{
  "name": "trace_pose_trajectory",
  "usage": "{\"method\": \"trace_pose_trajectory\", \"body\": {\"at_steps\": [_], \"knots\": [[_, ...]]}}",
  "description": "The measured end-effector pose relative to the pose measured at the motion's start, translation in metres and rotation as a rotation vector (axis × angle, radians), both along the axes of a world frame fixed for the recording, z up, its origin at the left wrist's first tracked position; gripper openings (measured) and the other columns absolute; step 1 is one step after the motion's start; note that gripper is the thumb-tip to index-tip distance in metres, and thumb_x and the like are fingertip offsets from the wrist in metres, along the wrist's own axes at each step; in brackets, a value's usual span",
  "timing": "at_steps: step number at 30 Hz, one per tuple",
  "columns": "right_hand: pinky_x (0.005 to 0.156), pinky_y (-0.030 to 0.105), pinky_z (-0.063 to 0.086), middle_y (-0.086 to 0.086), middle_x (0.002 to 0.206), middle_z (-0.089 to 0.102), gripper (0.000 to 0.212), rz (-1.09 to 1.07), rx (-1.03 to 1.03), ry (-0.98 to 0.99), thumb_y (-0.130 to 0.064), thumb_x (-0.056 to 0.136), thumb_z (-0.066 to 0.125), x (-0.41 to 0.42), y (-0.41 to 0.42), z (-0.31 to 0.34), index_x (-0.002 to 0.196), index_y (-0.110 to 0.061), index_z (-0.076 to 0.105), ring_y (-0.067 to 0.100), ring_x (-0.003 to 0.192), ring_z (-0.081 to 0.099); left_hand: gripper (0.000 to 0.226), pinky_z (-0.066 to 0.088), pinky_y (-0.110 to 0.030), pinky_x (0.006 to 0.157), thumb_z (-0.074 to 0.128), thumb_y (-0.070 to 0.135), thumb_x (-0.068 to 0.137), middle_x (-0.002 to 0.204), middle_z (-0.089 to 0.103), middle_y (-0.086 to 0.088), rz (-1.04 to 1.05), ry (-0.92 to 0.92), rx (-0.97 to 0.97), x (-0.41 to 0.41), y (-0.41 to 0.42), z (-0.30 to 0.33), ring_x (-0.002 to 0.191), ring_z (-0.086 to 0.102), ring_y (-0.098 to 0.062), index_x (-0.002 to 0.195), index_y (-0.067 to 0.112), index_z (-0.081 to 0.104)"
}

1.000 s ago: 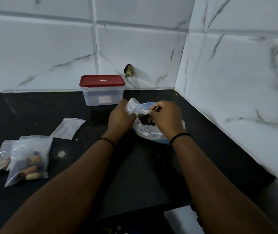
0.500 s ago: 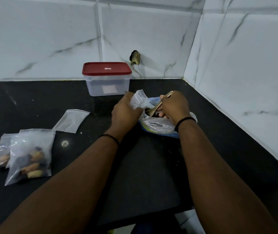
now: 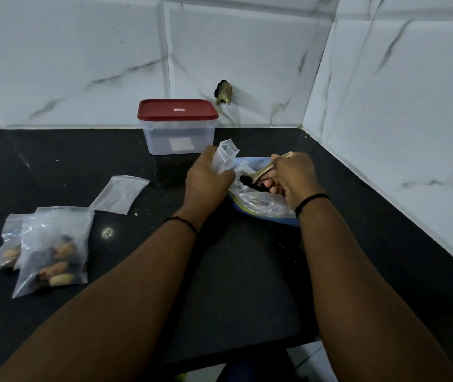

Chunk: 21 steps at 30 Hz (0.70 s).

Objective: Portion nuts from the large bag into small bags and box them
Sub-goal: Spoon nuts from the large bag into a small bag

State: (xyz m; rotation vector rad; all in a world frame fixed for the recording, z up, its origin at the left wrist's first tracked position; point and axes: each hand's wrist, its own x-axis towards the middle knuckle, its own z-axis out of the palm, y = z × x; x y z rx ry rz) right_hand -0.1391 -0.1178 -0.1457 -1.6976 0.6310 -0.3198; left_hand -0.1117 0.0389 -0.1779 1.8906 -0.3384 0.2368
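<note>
Spoon [image 3: 268, 169] in right hand [image 3: 292, 179] fingers, over large bag [image 3: 261, 202].

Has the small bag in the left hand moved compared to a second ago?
Yes. The small bag now stands upright above the left hand, its open mouth nearer the red-lidded box; earlier it lay low over the large bag.

Counter [image 3: 54, 161]: black stone, polished, glossy; pale crumbs on surface. Wall tiles [image 3: 82, 51]: white, grey-veined marble look, smooth, slight sheen. Box [image 3: 178, 139]: translucent plastic, frosted; lid [image 3: 177, 109] red plastic, smooth, satin. Small bags [image 3: 54, 244]: clear thin plastic film, crinkled, shiny. Empty bag [image 3: 119, 194]: same film, flat, cloudy. Large bag [image 3: 261, 202]: clear glossy plastic, wrinkled, blue edge. Spoon [image 3: 268, 169]: pale wood, matt. Wristbands [image 3: 312, 199]: black, matt; material unclear.
</note>
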Motion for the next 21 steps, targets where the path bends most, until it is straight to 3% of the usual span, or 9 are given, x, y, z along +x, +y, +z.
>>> {"method": "trace_pose_trajectory", "body": {"at_steps": [7,11,15,18,21], "knots": [[0.039,0.025,0.044,0.020,0.069,0.071,0.043,-0.137,-0.023,-0.180,-0.024,0.102,0.047,-0.013,-0.012,0.013,0.068,-0.002,0.060,0.023,0.041,0.053,0.043,0.045,-0.023,0.080,0.078,0.015,0.080,0.119,0.054,0.003,0.019,-0.061,0.007,-0.002,0.001,0.003,0.107,0.052,-0.011,0.109,0.029,0.049],[0.037,0.020,0.038,0.019,0.068,0.070,0.038,-0.150,0.082,-0.245,-0.020,0.102,0.046,-0.019,-0.012,0.018,0.070,-0.003,0.057,0.019,0.038,0.051,0.052,0.048,-0.030,0.084,0.080,0.032,0.078,0.121,0.052,-0.004,0.056,-0.143,0.076,-0.003,0.000,0.003,0.105,0.052,-0.015,0.120,0.018,0.053],[0.037,0.019,0.033,0.013,0.062,0.070,0.023,-0.157,0.193,-0.366,-0.014,0.097,0.047,-0.023,-0.011,0.025,0.081,-0.003,0.058,0.015,0.037,0.050,0.054,0.057,-0.044,0.083,0.077,0.052,0.071,0.110,0.061,-0.002,0.008,-0.111,0.071,0.001,0.005,-0.003,0.098,0.061,-0.018,0.110,0.020,0.057],[0.037,0.017,0.031,0.010,0.056,0.068,0.019,-0.157,0.233,-0.438,-0.011,0.095,0.047,-0.024,-0.003,0.031,0.080,-0.004,0.058,0.015,0.035,0.048,0.050,0.059,-0.047,0.081,0.080,0.047,0.074,0.107,0.065,0.000,-0.049,-0.060,0.047,0.004,0.009,-0.004,0.097,0.064,-0.017,0.109,0.020,0.057],[0.037,0.017,0.031,0.015,0.062,0.070,0.020,-0.119,0.218,-0.442,-0.010,0.095,0.046,-0.021,0.009,0.038,0.081,-0.002,0.058,0.015,0.033,0.047,0.047,0.060,-0.045,0.082,0.082,0.042,0.075,0.109,0.066,0.000,-0.094,-0.064,0.014,0.005,0.010,-0.003,0.098,0.066,-0.017,0.109,0.021,0.057]]}}
